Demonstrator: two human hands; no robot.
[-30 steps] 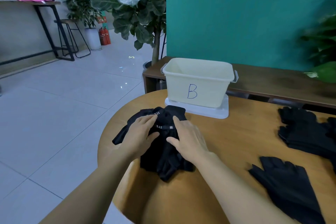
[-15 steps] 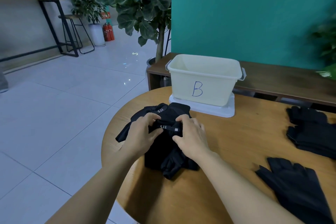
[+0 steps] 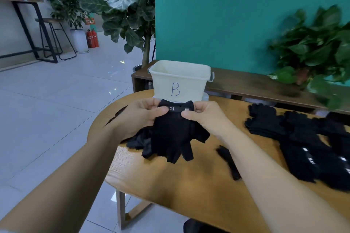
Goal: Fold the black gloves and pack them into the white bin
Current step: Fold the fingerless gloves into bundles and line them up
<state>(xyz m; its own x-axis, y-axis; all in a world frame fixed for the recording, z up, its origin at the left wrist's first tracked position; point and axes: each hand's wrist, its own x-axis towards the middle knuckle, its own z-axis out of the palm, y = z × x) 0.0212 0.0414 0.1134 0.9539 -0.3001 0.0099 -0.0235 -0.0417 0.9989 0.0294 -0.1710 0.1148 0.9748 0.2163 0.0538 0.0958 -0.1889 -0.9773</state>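
A pair of black fabric gloves (image 3: 171, 134) is held up by its cuff edge just in front of the bin, cuffs uppermost with a band reading "11" across the top and the fingers hanging down over the tabletop. The white rectangular plastic bin (image 3: 180, 83), open-topped, stands upright at the table's far edge with a blue handwritten "B" on its near wall. A heap of more black gloves (image 3: 310, 142) lies flat on the table to the right, well apart from the bin.
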